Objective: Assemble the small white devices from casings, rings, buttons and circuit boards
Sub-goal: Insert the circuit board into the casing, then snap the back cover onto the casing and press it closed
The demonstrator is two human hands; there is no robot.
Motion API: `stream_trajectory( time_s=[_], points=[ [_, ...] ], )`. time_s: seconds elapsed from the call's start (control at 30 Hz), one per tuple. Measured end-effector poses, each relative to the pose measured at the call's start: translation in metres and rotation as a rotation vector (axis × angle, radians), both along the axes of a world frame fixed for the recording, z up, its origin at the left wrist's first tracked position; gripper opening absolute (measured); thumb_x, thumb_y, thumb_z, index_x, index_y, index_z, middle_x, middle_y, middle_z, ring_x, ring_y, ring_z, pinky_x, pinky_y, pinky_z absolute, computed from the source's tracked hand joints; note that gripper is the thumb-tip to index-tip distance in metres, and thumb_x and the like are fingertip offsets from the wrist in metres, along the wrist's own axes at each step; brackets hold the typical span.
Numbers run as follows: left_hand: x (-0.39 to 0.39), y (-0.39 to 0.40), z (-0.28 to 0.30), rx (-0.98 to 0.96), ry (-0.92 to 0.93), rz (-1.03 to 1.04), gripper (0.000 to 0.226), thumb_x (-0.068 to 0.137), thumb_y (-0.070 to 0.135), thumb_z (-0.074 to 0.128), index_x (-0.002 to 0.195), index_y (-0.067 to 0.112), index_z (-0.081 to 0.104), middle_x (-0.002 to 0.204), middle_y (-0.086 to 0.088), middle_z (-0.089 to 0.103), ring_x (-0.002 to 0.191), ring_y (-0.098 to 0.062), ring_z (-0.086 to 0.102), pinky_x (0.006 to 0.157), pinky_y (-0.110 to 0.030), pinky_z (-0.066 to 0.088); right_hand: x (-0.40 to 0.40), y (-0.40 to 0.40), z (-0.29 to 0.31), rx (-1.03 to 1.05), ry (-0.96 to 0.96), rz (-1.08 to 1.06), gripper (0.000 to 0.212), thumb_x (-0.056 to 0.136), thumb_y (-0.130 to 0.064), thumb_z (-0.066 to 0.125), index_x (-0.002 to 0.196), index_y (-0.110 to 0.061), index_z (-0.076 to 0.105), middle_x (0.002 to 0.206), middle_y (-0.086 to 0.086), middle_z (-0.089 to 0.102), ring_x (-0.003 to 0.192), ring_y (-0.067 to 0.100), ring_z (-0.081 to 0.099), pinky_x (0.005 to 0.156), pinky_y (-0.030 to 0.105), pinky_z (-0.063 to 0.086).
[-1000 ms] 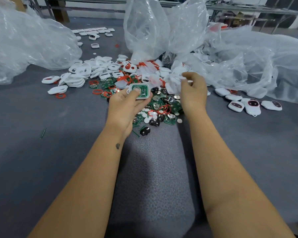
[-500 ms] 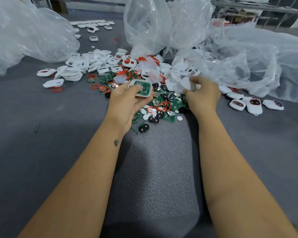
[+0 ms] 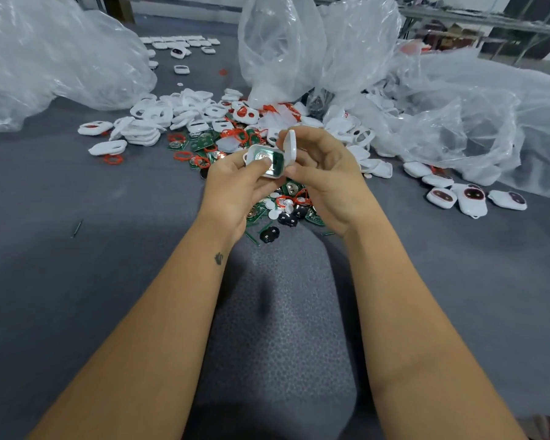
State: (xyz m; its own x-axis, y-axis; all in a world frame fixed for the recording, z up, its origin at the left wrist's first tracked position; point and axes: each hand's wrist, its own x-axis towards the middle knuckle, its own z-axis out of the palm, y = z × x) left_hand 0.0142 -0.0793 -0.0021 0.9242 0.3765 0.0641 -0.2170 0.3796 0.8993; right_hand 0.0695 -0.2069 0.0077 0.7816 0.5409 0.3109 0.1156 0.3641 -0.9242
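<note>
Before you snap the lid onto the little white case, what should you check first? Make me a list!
1. Left hand holds the case firmly: ok.
2. Green board sits inside the case: ok.
3. Right hand holds the lid: ok.
4. Lid lined up flat over the case: not ok; it stands on edge beside the case.
5. Thumb out of the way: not ok; the left thumb lies across the board.
6. Ring and button already fitted: cannot tell.
</note>
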Motion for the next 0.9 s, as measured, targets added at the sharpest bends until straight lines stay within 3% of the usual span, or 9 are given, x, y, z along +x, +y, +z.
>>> stream_trajectory(
  time_s=[0.33,0.43,0.53,0.63,0.73,0.9],
  points=[
    [0.0007,0.0014,-0.0013,0.055,0.021,0.031,0.02,0.097,-0.002,0.05,0.097,0.005,0.069,0.087,-0.008,0.075,0.084,-0.017,0.072,0.074,-0.026,0.058,-0.0026,0.0022,0.0027,-0.163,-0.131,-0.149,0.046,0.072,0.021,0.065,0.104,-0.011,0.061,0.108,0.009,0.066,0.109,0.029,0.063,0.1,0.041,0.05],
    [0.0019,0.0005,-0.0022,0.092,0.031,0.031,0.019,0.094,-0.002,0.055,0.108,0.002,0.068,0.097,-0.011,0.073,0.088,-0.017,0.072,0.078,-0.028,0.058,-0.0042,0.0038,0.0033,-0.273,-0.204,-0.263,0.043,0.07,0.014,0.072,0.101,-0.015,0.064,0.107,0.007,0.069,0.107,0.025,0.064,0.096,0.044,0.053],
    [0.0025,0.0011,-0.0037,0.076,0.017,0.017,0.017,0.093,-0.001,0.058,0.106,0.004,0.068,0.095,-0.008,0.075,0.089,-0.016,0.072,0.077,-0.027,0.058,-0.0069,0.0054,0.0028,-0.352,-0.264,-0.344,0.041,0.07,0.007,0.076,0.102,-0.017,0.067,0.102,0.0,0.07,0.1,0.016,0.065,0.092,0.035,0.054],
    [0.002,0.0035,-0.0047,0.034,0.01,-0.005,0.018,0.096,-0.001,0.053,0.098,0.008,0.069,0.09,-0.004,0.076,0.087,-0.016,0.073,0.076,-0.026,0.057,-0.0088,0.0068,0.0024,-0.379,-0.287,-0.417,0.037,0.072,-0.001,0.078,0.104,-0.017,0.067,0.102,-0.003,0.069,0.097,0.01,0.064,0.09,0.024,0.052],
    [0.001,0.0066,-0.0035,-0.057,0.004,-0.015,0.016,0.096,-0.001,0.051,0.095,0.004,0.066,0.088,-0.007,0.076,0.086,-0.02,0.073,0.075,-0.025,0.058,-0.0073,0.0068,0.0026,-0.351,-0.265,-0.534,0.036,0.076,-0.008,0.078,0.109,-0.017,0.066,0.111,0.004,0.065,0.098,0.012,0.062,0.089,0.027,0.052],
    [0.0009,0.01,0.0,-0.236,0.031,-0.02,0.016,0.097,0.002,0.053,0.106,-0.008,0.06,0.107,-0.026,0.069,0.098,-0.034,0.07,0.077,-0.031,0.059,-0.0007,0.0001,0.0045,-0.243,-0.149,-0.63,0.036,0.081,-0.006,0.075,0.114,-0.012,0.064,0.115,0.009,0.065,0.101,0.017,0.063,0.092,0.034,0.053]
  ],
)
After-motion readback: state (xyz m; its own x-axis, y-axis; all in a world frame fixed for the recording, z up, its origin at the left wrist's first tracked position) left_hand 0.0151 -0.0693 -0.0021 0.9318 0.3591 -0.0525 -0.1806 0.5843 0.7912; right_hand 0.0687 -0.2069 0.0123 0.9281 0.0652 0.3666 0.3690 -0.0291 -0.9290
